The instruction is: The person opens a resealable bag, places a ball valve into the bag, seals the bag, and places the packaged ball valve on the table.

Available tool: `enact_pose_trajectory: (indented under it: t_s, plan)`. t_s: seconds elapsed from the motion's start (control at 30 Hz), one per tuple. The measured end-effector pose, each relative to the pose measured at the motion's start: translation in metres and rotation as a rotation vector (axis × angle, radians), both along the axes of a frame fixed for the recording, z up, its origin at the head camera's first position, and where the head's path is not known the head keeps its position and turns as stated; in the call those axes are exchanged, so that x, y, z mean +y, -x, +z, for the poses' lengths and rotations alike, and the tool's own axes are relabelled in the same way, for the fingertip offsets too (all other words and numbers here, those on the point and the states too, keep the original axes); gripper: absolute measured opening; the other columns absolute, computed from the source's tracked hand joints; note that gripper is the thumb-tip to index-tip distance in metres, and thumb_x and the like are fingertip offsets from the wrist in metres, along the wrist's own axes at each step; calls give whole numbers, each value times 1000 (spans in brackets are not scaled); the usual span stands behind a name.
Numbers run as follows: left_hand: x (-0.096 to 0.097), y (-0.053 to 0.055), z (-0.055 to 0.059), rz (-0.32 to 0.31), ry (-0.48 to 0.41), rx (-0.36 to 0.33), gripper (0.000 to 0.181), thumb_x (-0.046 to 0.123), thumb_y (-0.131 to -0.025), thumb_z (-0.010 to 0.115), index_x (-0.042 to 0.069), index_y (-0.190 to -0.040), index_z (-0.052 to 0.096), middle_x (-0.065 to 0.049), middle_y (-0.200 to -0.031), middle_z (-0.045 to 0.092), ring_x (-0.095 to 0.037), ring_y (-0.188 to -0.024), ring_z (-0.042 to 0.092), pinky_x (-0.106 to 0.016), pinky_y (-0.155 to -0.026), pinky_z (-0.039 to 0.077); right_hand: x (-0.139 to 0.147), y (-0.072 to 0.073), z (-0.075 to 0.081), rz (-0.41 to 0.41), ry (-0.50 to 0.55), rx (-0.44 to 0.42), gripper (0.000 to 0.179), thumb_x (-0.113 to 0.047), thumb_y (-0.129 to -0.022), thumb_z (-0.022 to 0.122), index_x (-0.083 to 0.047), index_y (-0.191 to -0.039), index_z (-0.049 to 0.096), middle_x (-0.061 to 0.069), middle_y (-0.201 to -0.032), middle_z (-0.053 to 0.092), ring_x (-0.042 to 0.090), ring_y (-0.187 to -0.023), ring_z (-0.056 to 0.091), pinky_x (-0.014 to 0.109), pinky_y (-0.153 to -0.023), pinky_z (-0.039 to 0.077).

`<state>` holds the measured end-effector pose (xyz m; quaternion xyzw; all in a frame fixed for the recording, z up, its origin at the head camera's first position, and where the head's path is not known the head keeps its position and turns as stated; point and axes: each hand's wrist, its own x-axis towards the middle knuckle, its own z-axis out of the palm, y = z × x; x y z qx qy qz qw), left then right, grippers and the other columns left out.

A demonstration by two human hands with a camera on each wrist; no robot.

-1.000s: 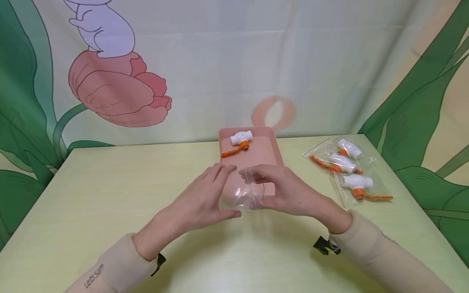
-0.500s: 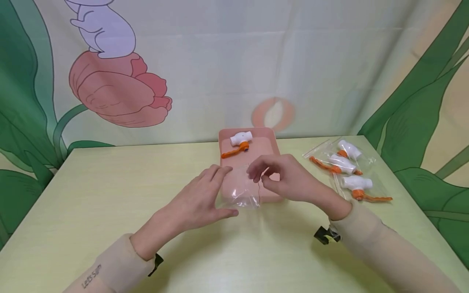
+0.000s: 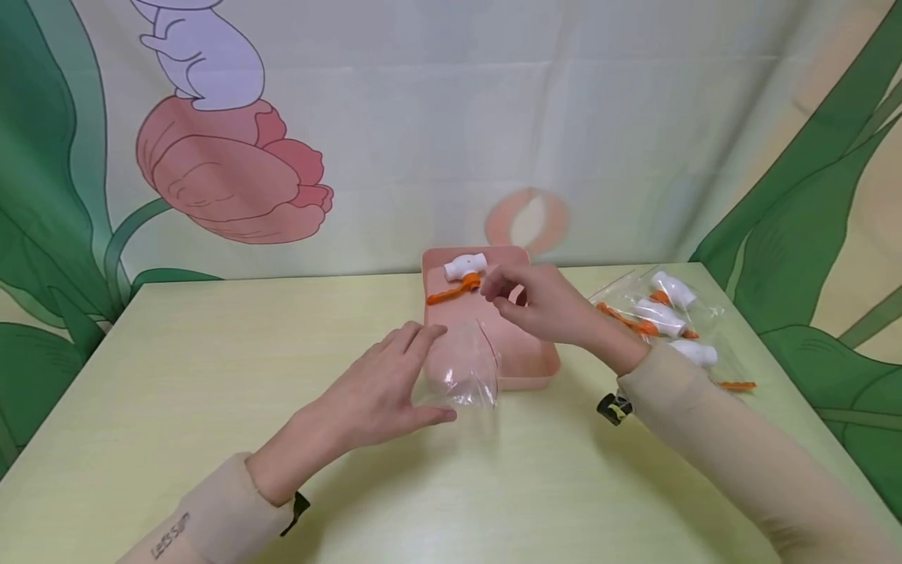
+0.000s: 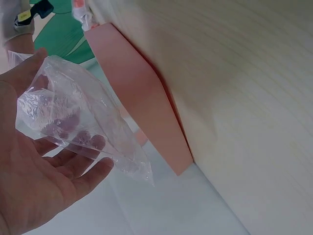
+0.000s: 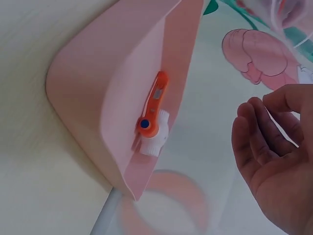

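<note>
My left hand (image 3: 384, 392) holds a clear plastic bag (image 3: 461, 368) between its thumb and bent fingers, in front of the pink tray (image 3: 521, 382). In the left wrist view the bag (image 4: 83, 115) bulges apart, and some fingers show through the film. My right hand (image 3: 539, 301) is over the tray with loosely bent fingers and nothing between them, as the right wrist view also shows. Just left of its fingertips, at the tray's far end, lies a white ball valve (image 3: 465, 266) with an orange lever handle (image 5: 156, 95).
Several white valves with orange handles lie in clear bags on the right of the table, among them one bagged valve (image 3: 661, 315) partly overlapped by another. My right sleeve (image 3: 705, 407) covers part of the nearest. A printed curtain (image 3: 395, 157) hangs behind the table's back edge.
The right hand has let go of the bag and moved up and away to the tray's far end beside the valve. The left hand stays nearly in place with the bag.
</note>
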<state>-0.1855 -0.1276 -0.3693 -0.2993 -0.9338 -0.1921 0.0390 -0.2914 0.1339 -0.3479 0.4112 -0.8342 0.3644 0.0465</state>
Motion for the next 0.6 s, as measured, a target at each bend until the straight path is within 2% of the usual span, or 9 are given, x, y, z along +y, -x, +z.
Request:
enact_pose_trajectory:
  t_s: [0.13, 0.23, 0.33, 0.47, 0.6]
  plan:
    - [1, -1, 0, -12, 4, 10, 96, 51, -80, 86, 6, -151, 40, -9, -126, 53, -22, -104, 55, -39, -90, 51, -4, 14, -4, 29, -60, 46, 16, 8, -91, 62, -5, -100, 66, 4, -99, 67, 18, -85, 63, 35, -66, 54]
    - [2, -2, 1, -16, 7, 10, 96, 51, -80, 86, 6, -151, 39, -9, -127, 54, -23, -105, 55, -39, -91, 51, -9, 27, -8, 57, -125, 93, 18, 10, -88, 61, -1, -101, 65, 9, -100, 66, 23, -88, 63, 38, -74, 55]
    - [3, -3, 1, -18, 11, 6, 97, 51, -81, 86, 6, -152, 39, -9, -127, 53, -22, -105, 55, -39, -91, 51, -12, 37, -11, 57, -230, 106, 18, 8, -87, 63, 3, -105, 65, 13, -104, 67, 31, -95, 63, 42, -86, 53]
    - [3, -5, 0, -31, 11, 14, 96, 52, -81, 85, 7, -152, 39, -8, -128, 53, -23, -107, 56, -42, -93, 51, -14, 50, -14, 26, -390, 55, 25, 3, -90, 64, 7, -115, 64, 17, -116, 67, 35, -112, 62, 46, -99, 49]
    - [3, -7, 0, -36, 7, 25, 95, 51, -81, 86, 6, -151, 40, -7, -129, 53, -24, -109, 56, -43, -95, 50, -19, 62, -12, -11, -523, 35, 32, -2, -90, 65, 8, -120, 64, 19, -123, 65, 36, -121, 57, 48, -107, 42]
